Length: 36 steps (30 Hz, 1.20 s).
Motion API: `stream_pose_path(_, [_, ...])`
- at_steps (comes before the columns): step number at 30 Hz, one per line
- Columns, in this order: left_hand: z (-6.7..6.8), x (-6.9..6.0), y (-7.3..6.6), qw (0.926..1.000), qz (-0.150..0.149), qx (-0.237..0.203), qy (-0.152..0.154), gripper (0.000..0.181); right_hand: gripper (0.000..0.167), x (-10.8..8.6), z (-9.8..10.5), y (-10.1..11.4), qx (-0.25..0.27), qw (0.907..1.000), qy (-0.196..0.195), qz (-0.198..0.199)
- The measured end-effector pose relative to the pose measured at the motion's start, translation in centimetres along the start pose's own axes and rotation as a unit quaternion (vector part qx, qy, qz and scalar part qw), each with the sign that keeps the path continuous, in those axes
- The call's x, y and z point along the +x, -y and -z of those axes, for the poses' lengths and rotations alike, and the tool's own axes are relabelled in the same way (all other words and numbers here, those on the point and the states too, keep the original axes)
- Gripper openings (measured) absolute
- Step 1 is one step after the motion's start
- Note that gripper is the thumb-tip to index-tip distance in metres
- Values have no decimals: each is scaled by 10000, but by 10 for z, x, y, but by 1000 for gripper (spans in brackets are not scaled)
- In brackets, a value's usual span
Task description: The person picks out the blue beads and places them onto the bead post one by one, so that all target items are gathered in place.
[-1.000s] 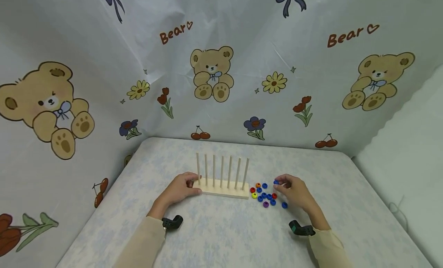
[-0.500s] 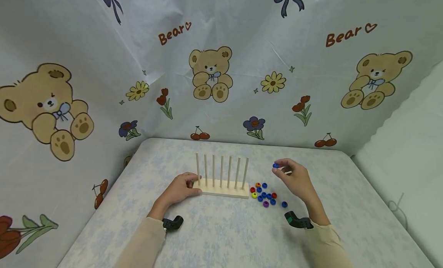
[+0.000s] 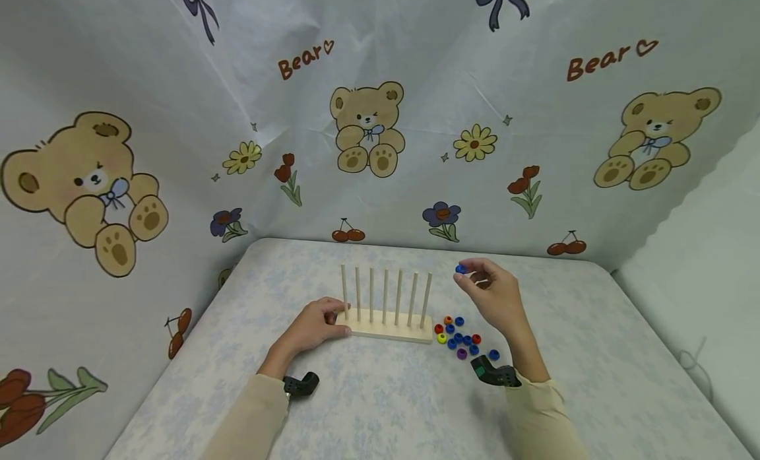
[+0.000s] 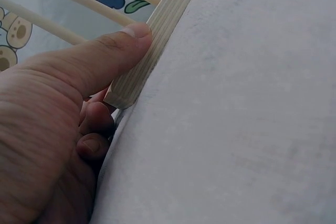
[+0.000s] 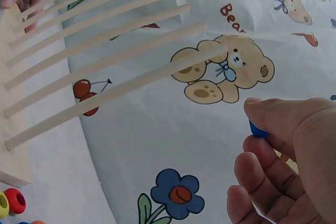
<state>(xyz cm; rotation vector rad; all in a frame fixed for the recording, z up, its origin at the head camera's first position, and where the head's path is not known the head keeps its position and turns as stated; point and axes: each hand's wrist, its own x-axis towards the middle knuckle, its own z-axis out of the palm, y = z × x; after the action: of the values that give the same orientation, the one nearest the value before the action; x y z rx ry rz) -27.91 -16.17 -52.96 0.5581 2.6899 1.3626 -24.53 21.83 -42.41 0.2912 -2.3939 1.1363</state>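
Observation:
A pale wooden base [image 3: 388, 327] with several upright pegs [image 3: 385, 295] stands on the table; no beads show on the pegs. My left hand [image 3: 310, 327] grips the base's left end, thumb along its front edge, as the left wrist view [image 4: 79, 72] also shows. Above the table, right of the pegs, my right hand [image 3: 494, 295] pinches a blue bead [image 3: 460, 268] between thumb and fingertips. In the right wrist view the thumb mostly hides this blue bead [image 5: 257, 129], apart from the peg ends.
Loose beads lie just right of the base: several blue ones [image 3: 458, 338], two red ones [image 3: 476, 339], an orange one [image 3: 448, 320], a yellow one [image 3: 441, 338] and a purple one [image 3: 462, 354]. A bear-print sheet [image 3: 415, 183] hangs behind the table.
My right hand has lifted the blue bead from beside the loose beads, up and then left toward the pegs. My left hand keeps its grip on the base.

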Motion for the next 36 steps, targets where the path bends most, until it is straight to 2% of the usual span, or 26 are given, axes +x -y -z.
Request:
stream_pose_path(4, [-2, 3, 4, 10000, -27, 57, 43, 53, 28, 1, -5, 4, 159, 9996, -195, -88])
stream_pose_path(9, [2, -3, 11, 9995, 187, 156, -180, 52, 30, 4, -17, 12, 583, 9982, -128, -110])
stream_pose_path(12, [3, -5, 11, 9997, 167, 21, -149, 54, 29, 4, -22, 17, 763, 9969, -201, -55])
stream_pose_path(16, [0, -1, 10, 10000, 59, 1, -15, 57, 28, 2, -23, 23, 851, 9955, -408, 76])
stream_pose_path(23, [-1, 4, 7, 10000, 39, 13, -67, 54, 28, 1, -27, 32, 1170, 9920, -466, 129])
stream_pose_path(30, [-1, 2, 5, 9999, 109, 40, -11, 54, 27, -3, -32, 47, 1063, 9935, -409, -83])
stream_pose_path(36, [-2, 3, 8, 9999, 93, 12, -45, 55, 25, -8, -28, 69, 979, 9949, -240, 19])
